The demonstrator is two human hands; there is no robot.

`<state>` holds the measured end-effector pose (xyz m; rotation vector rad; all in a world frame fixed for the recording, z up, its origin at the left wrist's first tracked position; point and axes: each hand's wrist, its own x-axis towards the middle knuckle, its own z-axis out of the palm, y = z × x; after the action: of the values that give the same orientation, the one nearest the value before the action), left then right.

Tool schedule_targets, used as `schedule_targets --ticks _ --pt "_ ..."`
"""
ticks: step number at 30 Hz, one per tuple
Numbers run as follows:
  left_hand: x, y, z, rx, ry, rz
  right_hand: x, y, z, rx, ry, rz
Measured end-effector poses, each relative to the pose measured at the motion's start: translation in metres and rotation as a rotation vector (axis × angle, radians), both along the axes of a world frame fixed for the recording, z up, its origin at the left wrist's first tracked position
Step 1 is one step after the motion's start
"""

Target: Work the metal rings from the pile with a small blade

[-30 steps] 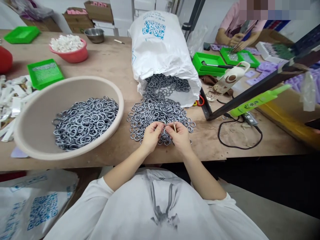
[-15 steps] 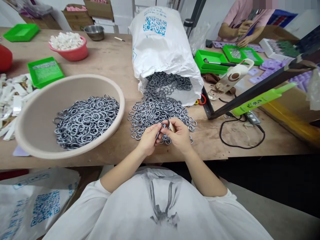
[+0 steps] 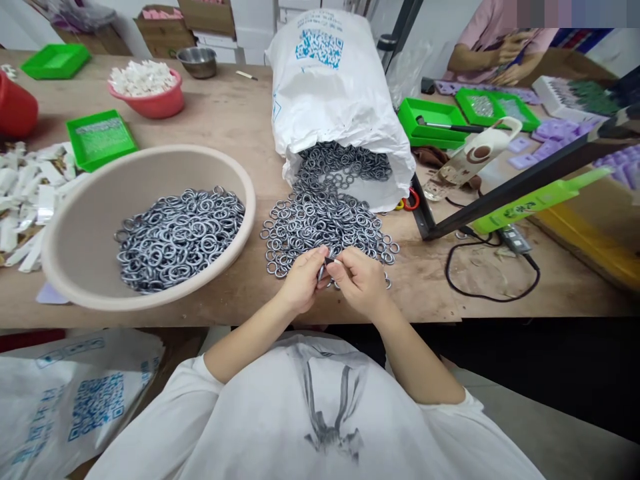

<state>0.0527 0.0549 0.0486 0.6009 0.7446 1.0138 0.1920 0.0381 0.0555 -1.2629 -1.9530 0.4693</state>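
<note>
My left hand [image 3: 303, 280] is closed, pinching a grey ring [image 3: 321, 272] between thumb and fingers. Closed around the pale handle of what looks like a small knife [image 3: 329, 261] is my right hand [image 3: 364, 280]; its dark blade is against or very close to the ring, and most of the handle is hidden. Just beyond both hands lies a loose pile of grey rings [image 3: 320, 223], spilling from the mouth of a white sack [image 3: 335, 100]. More rings fill part of a large beige basin [image 3: 75, 247] at my left.
Left of the basin are white plastic pieces [image 3: 30, 193] and a green tray [image 3: 100, 137]. A red bowl [image 3: 160, 103] stands farther back. On the right, a dark metal bar [image 3: 500, 183], a green bottle [image 3: 530, 203] and a cable [image 3: 447, 267] flank the work spot. A co-worker [image 3: 485, 53] sits at far right.
My right hand has turned, swinging the knife from pointing upward to pointing left at the ring. The whole view has shifted slightly, so the surroundings appear farther right.
</note>
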Motion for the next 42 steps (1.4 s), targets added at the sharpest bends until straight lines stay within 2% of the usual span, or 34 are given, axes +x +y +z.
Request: schedule_targets --ticks 5,9,11,15,21,24,26,28,32,35,38,42 --pt "0.000 -0.004 -0.002 0.040 0.003 -0.029 0.001 0.008 -0.007 -0.083 0.053 -0.021" --pt "-0.005 -0.012 -0.003 0.085 0.031 -0.191 0.027 0.033 -0.023 -0.178 0.257 -0.301" --pt "-0.010 -0.013 -0.004 0.064 0.039 -0.183 0.047 0.045 -0.029 -0.192 0.234 -0.407" --pt "-0.023 -0.005 -0.007 -0.038 -0.001 -0.094 0.078 0.064 -0.037 -0.225 0.027 -0.545" --pt "-0.030 0.003 -0.011 -0.202 -0.165 -0.072 0.076 0.081 -0.049 -0.259 -0.233 -0.482" --pt "-0.030 0.005 -0.012 -0.208 -0.180 -0.035 0.076 0.085 -0.053 -0.267 -0.204 -0.481" --pt "-0.028 0.006 -0.012 -0.207 -0.153 0.005 0.078 0.084 -0.053 -0.284 -0.077 -0.458" --pt "-0.023 0.006 -0.012 -0.199 -0.101 0.038 0.074 0.079 -0.050 -0.322 0.143 -0.397" --pt "-0.001 0.001 -0.015 -0.143 0.030 0.051 0.040 0.054 -0.043 -0.414 0.644 -0.271" --pt "0.017 -0.006 -0.022 -0.069 0.093 0.096 0.004 0.028 -0.041 -0.335 0.774 -0.279" --pt "0.025 -0.010 -0.030 0.046 0.112 0.201 -0.019 0.008 -0.043 -0.208 0.705 -0.279" --pt "0.017 -0.009 -0.031 0.186 0.194 0.279 -0.021 0.000 -0.046 -0.070 0.583 -0.232"
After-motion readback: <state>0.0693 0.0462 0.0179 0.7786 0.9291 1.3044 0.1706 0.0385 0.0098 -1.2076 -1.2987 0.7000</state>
